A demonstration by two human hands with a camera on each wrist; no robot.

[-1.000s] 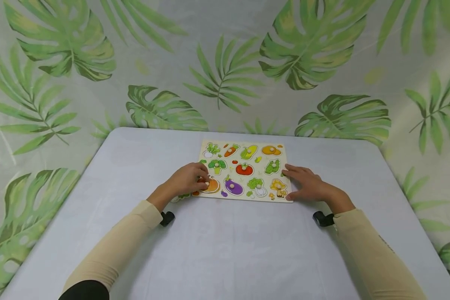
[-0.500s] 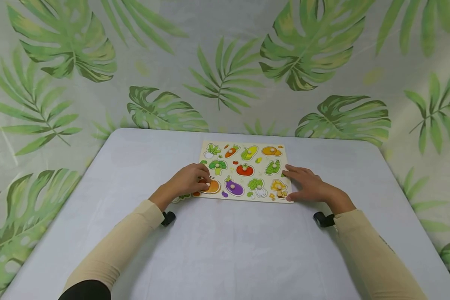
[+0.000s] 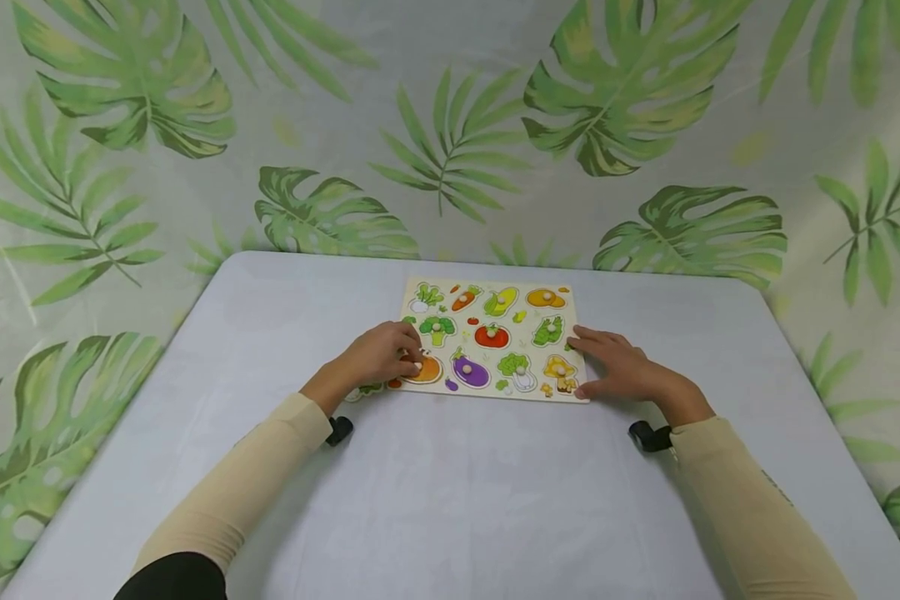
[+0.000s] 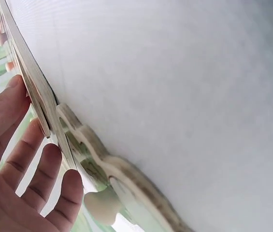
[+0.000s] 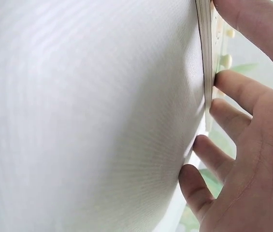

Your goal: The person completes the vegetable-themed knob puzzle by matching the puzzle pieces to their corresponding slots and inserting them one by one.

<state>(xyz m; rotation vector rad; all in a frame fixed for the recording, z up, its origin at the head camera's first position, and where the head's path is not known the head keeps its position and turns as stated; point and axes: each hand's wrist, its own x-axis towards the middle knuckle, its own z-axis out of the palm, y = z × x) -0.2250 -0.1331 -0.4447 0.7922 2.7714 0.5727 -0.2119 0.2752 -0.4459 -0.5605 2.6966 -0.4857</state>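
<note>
A pale wooden knob puzzle board (image 3: pixel 521 340) lies on the table in the head view. Over its near left corner, my left hand (image 3: pixel 381 354) pinches an orange pumpkin piece (image 3: pixel 429 370) between thumb and forefinger. From the left wrist, that flat piece (image 4: pixel 38 108) looks slightly tilted against the board; the other fingers spread below it. A green puzzle piece (image 3: pixel 369 389), mostly hidden by the left hand, lies off the board; its edge and knob (image 4: pixel 102 205) show in the left wrist view. My right hand (image 3: pixel 621 367) touches the board's right edge with extended fingers.
Other knobbed pieces sit in the board, among them a tomato (image 3: pixel 492 336), an eggplant (image 3: pixel 470 371) and a mushroom (image 3: pixel 559 372). The white-covered table (image 3: pixel 465 492) ends at a leaf-printed curtain (image 3: pixel 465 117) behind.
Both hands keep their places on the board, and the pumpkin piece stays in the left hand. Only a slight shift of the head view shows.
</note>
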